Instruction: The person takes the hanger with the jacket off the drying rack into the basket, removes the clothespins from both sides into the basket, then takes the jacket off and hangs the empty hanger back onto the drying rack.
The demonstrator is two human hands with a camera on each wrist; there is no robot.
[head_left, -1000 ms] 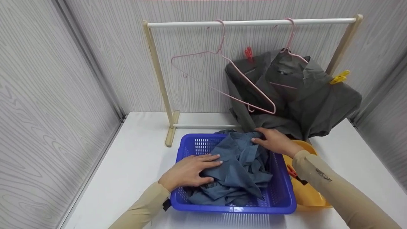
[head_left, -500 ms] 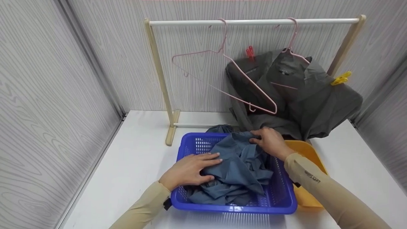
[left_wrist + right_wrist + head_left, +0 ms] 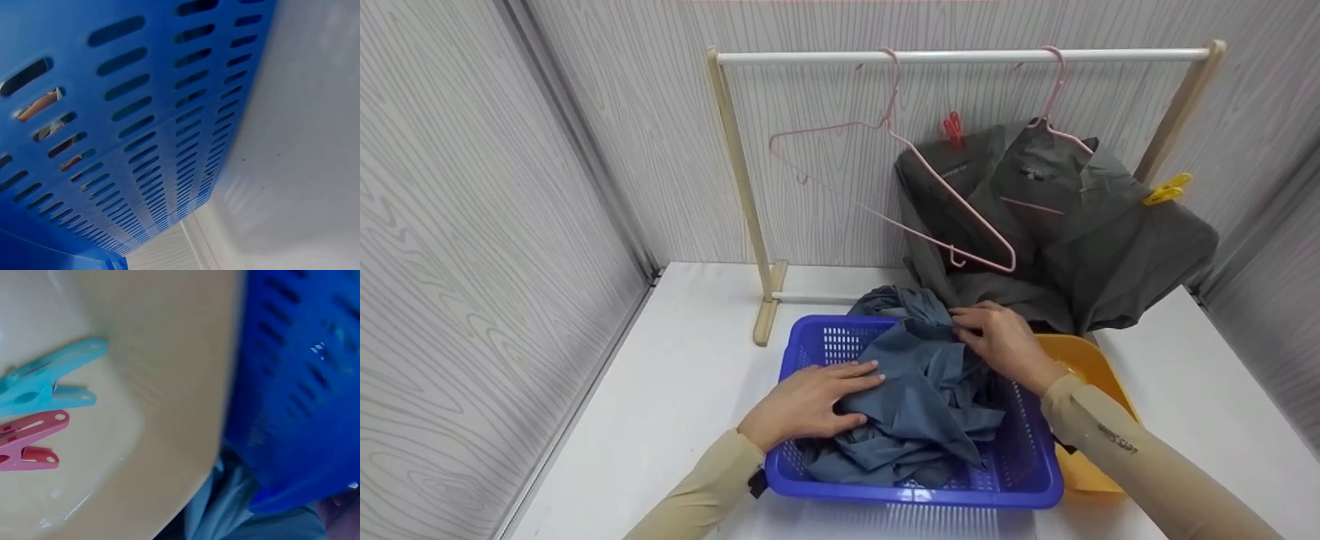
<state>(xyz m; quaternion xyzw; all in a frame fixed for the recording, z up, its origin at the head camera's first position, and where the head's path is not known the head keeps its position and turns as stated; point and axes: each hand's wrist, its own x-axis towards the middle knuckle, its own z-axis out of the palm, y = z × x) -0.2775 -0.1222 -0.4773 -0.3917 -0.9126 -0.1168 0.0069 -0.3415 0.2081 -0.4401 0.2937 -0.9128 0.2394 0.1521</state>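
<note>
A crumpled blue-grey garment (image 3: 915, 390) lies in the blue plastic basket (image 3: 915, 495), part of it draped over the far rim in a bunch. My left hand (image 3: 810, 403) rests flat on it at the left side, fingers extended. At the far right corner my right hand (image 3: 1006, 341) pinches the cloth, its fingertips partly hidden in the folds. The left wrist view shows the slotted outer wall of the basket (image 3: 169, 129). In the right wrist view, the basket wall (image 3: 304, 382) fills the right side and a bit of the garment (image 3: 225, 500) shows beneath.
A yellow basin (image 3: 1091, 480) stands right of the basket, holding a light-blue peg (image 3: 50, 382) and a pink peg (image 3: 34, 439). Behind is a rack with a white rail (image 3: 975, 56), a bare pink hanger (image 3: 840, 127) and a dark grey garment (image 3: 1132, 247) clipped with red and yellow pegs.
More of the garment has come over the basket's far rim, forming a larger bunch behind it. My right hand has shifted slightly along that edge; my left hand has stayed put.
</note>
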